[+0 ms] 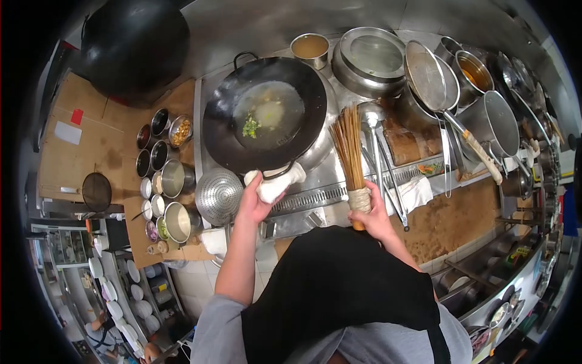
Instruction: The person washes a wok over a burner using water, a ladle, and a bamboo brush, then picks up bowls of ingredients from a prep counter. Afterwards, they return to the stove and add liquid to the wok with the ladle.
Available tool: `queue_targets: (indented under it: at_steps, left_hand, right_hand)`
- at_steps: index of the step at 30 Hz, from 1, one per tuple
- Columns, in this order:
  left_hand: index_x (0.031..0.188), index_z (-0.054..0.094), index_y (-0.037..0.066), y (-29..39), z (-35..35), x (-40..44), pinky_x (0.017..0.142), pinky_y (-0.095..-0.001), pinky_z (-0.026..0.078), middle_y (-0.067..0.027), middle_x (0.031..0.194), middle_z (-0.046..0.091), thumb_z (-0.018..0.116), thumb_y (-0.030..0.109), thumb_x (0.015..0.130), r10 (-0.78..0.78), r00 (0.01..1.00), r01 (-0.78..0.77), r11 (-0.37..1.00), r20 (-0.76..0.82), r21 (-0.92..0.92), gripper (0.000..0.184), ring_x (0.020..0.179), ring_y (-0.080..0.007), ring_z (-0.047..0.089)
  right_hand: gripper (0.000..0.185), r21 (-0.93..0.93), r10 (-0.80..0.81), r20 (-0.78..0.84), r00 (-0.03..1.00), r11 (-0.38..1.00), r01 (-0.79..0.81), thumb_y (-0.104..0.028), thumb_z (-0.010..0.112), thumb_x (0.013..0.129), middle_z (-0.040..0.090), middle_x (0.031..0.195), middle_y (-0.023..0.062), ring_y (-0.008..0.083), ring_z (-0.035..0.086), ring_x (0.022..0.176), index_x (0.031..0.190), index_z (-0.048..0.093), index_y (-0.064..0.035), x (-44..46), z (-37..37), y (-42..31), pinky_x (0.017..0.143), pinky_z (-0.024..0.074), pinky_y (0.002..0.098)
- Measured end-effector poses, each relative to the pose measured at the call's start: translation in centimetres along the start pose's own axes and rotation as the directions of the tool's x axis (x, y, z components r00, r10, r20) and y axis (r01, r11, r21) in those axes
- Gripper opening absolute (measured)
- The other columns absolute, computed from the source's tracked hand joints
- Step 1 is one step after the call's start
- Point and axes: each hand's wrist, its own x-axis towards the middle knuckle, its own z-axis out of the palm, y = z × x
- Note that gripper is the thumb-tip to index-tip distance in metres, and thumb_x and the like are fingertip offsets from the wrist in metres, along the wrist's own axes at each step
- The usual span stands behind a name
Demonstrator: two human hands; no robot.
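**Two full grips, and plenty to snag**

And there it was on my remote feed: the black wok [221, 124] sat at eleven o'clock, cloudy liquid [270, 115] pooled in its bottom, chopped greens [250, 126] bunched towards the pool's eight. The left hand [259, 203], at my eight, had its fingers curled round a bunched white cloth [285, 184], right at the wok's near handle [279, 175]. Whether those fingers had the handle through the fabric, I couldn't tell. Over at four, the right hand [374, 215] was wrapped around the cord-bound end of a bamboo whisk [348, 151], bristles fanned up towards one o'clock, clear of the wok.

Here was my worry! Loose fabric could have slid on the metal, letting the wok tip and the liquid slop. A thin fold might have let heat through, if that handle was hot. The bristles lay close beside the steel ladle [372, 114] at two: a quick sweep right could have hooked it; a sweep left, the wok's rim. And at nine, the perforated skimmer [219, 195] sat near enough for a stray left forearm to knock it.
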Motion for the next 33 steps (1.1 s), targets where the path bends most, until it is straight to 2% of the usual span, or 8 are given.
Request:
queue_targets:
  at_steps: [5,9,13,16,20,21,25,33]
  left_hand:
    - [0.149,0.034,0.000,-3.6,-5.5,-6.4,0.113,-0.0496,0.040,-0.0191,0.146,0.048,0.050,0.024,0.100,0.082,0.995,-0.081,0.996,0.050,-0.023,0.057,0.133,-0.0346,0.049]
    - [0.150,0.032,0.001,-6.5,-7.8,-8.1,0.113,-0.0486,0.040,-0.0175,0.147,0.047,0.050,0.022,0.101,0.009,0.994,-0.004,0.999,0.105,-0.046,0.056,0.134,-0.0323,0.049]
    - [0.151,0.029,0.003,-7.4,-1.0,-9.0,0.110,-0.0468,0.042,-0.0153,0.148,0.045,0.044,0.026,0.106,0.058,0.993,-0.070,0.991,0.107,0.118,0.053,0.133,-0.0299,0.049]
    - [0.152,0.030,0.007,-7.7,4.5,-10.0,0.105,-0.0443,0.045,-0.0134,0.146,0.047,0.043,0.029,0.107,-0.156,0.958,0.115,0.977,0.239,0.177,0.052,0.132,-0.0282,0.050]
    - [0.151,0.030,0.012,-7.1,1.4,-9.7,0.102,-0.0443,0.046,-0.0119,0.145,0.046,0.050,0.030,0.104,0.072,0.996,-0.086,0.722,0.049,0.686,0.054,0.131,-0.0261,0.050]
    - [0.149,0.033,0.014,-7.1,0.2,-9.2,0.101,-0.0440,0.048,-0.0102,0.140,0.049,0.057,0.022,0.100,0.172,0.980,-0.056,0.716,-0.098,0.696,0.055,0.123,-0.0249,0.055]
    - [0.153,0.028,0.012,-7.2,-2.0,-8.5,0.105,-0.0465,0.045,-0.0138,0.144,0.047,0.064,0.007,0.093,0.055,0.992,-0.029,0.973,0.112,-0.228,0.070,0.132,-0.0285,0.049]
    - [0.126,0.042,0.006,-9.7,-1.3,-4.4,0.093,-0.0315,0.047,-0.0126,0.119,0.058,0.077,0.004,0.081,0.641,0.759,-0.388,0.590,-0.118,0.708,0.057,0.110,-0.0220,0.059]
  right_hand:
    - [0.086,-0.634,0.043,-0.172,0.984,0.759,-0.144,-0.023,0.068,0.078,0.059,0.122,0.0295,0.0440,0.058,0.115,0.151,0.027,-0.0024,0.3,-2.9,3.5,0.102,0.0452,0.0448]
    - [0.078,-0.950,0.230,-0.232,0.945,0.154,-0.271,-0.022,0.070,0.079,0.051,0.130,0.0330,0.0453,0.053,0.120,0.146,0.038,0.0011,1.9,-2.3,4.7,0.106,0.0426,0.0433]
    - [0.075,-0.756,-0.005,0.233,0.972,0.629,0.184,-0.040,0.073,0.084,0.045,0.141,0.0303,0.0423,0.048,0.130,0.138,0.049,0.0050,1.8,4.1,-3.0,0.109,0.0393,0.0460]
    - [0.065,-0.374,0.092,0.443,0.892,0.923,0.091,-0.036,0.074,0.086,0.062,0.123,0.0239,0.0351,0.061,0.115,0.133,0.053,0.0025,1.9,9.7,-5.7,0.100,0.0470,0.0400]
    - [0.045,-0.338,0.126,0.254,0.959,0.941,-0.034,-0.017,0.073,0.088,0.070,0.104,0.0123,0.0229,0.066,0.100,0.126,0.056,0.0007,2.6,9.5,-3.2,0.091,0.0514,0.0341]
    - [0.044,-0.159,0.381,0.252,0.889,0.923,-0.351,-0.009,0.072,0.088,0.069,0.108,0.0100,0.0159,0.064,0.103,0.128,0.055,0.0002,2.4,9.9,-4.0,0.090,0.0515,0.0316]
    - [0.046,-0.023,0.248,0.359,0.900,0.966,-0.257,-0.008,0.075,0.086,0.069,0.110,0.0073,0.0125,0.064,0.100,0.126,0.055,0.0014,1.9,11.4,-3.6,0.089,0.0514,0.0288]
    - [0.036,-0.306,0.282,0.321,0.904,0.934,-0.183,-0.012,0.077,0.082,0.069,0.100,0.0075,0.0127,0.064,0.093,0.112,0.062,0.0018,3.1,13.0,-2.4,0.084,0.0518,0.0291]
